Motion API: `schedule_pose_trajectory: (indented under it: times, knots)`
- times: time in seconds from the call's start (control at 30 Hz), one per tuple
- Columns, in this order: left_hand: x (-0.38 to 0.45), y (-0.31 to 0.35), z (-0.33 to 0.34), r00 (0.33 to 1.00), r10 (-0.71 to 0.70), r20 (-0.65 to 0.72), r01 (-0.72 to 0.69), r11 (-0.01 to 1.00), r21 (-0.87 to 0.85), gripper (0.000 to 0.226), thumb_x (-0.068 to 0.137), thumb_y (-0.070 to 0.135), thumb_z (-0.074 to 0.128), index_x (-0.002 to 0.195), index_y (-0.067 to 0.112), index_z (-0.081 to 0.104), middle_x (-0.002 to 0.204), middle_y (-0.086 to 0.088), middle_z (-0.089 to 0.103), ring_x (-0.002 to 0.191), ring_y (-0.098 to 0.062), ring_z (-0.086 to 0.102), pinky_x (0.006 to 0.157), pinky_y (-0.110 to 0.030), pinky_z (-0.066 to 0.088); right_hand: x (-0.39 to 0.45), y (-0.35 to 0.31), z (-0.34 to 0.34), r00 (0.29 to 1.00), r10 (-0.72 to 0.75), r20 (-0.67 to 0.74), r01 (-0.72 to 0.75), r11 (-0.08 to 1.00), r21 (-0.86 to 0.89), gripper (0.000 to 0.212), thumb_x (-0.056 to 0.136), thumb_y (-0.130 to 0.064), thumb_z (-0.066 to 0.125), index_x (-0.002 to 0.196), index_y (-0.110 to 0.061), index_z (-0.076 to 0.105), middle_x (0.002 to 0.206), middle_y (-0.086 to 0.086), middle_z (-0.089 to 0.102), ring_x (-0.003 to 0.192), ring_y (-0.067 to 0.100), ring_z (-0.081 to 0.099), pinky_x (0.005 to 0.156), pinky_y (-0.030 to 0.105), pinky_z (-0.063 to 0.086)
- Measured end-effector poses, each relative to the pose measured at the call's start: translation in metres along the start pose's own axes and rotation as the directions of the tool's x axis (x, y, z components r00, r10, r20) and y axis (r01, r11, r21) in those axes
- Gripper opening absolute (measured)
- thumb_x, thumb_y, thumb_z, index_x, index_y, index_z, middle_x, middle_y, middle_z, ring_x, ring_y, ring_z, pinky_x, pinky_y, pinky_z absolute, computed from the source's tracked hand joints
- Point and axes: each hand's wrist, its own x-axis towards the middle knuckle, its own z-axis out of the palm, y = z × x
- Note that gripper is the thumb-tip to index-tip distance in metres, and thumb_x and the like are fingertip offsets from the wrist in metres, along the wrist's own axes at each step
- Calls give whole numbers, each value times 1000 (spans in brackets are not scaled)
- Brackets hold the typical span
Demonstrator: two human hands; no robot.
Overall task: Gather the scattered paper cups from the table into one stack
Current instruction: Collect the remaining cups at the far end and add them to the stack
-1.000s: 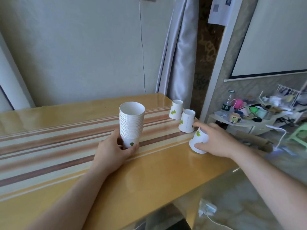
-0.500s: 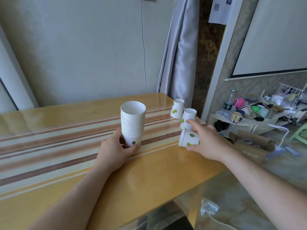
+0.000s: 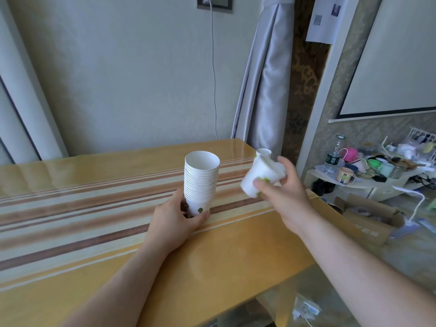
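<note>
A tall stack of white paper cups point(image 3: 201, 182) with green leaf marks stands upright on the striped table point(image 3: 94, 208). My left hand point(image 3: 173, 220) grips the base of the stack. My right hand point(image 3: 280, 194) holds a single white paper cup point(image 3: 256, 177) tilted in the air, to the right of the stack and apart from it. Behind the held cup, an upside-down cup point(image 3: 263, 153) stands near the table's far right corner. Another cup point(image 3: 279, 171) is mostly hidden behind my right hand.
The table's right edge runs just under my right forearm. A grey curtain point(image 3: 264, 90) hangs behind the far corner. A low white shelf point(image 3: 354, 185) crowded with mugs and a bottle stands to the right, with a cardboard box point(image 3: 368, 218) on the floor.
My right hand lifted one cup off the table near the right edge and carried it up and left toward the stack, tilting it. My left hand and the stack stayed put.
</note>
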Motion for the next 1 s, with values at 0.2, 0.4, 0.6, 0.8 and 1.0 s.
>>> schedule_pose_trajectory:
  times: [0.2,0.4,0.6,0.8,1.0]
  knots:
    - [-1,4,-4,999,40,4,-40,999,-7,37,76,61,87,102,57,61,101,41,70,94,13,66,67,-11,45,15,-78,56,989,-123,87,84,929,359,46,82,-19,84,123,-29,65,97,-10,78,92,10,77,90,38,64]
    - [-5,6,-5,994,88,-60,-88,996,-7,51,74,60,87,120,50,66,97,34,72,94,9,65,69,-10,45,10,-64,79,967,-123,222,125,992,4,74,85,-9,88,145,-35,54,119,-2,71,85,-10,71,64,15,57]
    - [-4,4,-3,996,73,-55,-73,997,-9,51,75,59,87,120,47,67,111,44,64,94,8,65,71,-14,48,15,-46,50,957,-120,265,125,992,-2,85,72,-50,68,153,-48,46,138,-9,65,120,1,63,101,28,49]
    - [-2,4,-2,997,54,-51,-55,998,-9,44,74,64,86,110,51,64,107,44,65,86,4,67,69,-16,48,73,5,-18,980,-200,-19,117,647,-753,62,94,-28,66,153,-38,51,151,3,41,137,38,38,107,38,35]
    - [-1,4,-3,996,77,-51,-78,997,-1,35,75,62,85,96,59,57,108,44,64,96,8,64,67,-15,45,80,47,-47,981,69,182,134,434,-891,68,106,-41,53,163,-52,17,174,-18,1,150,36,25,114,57,39]
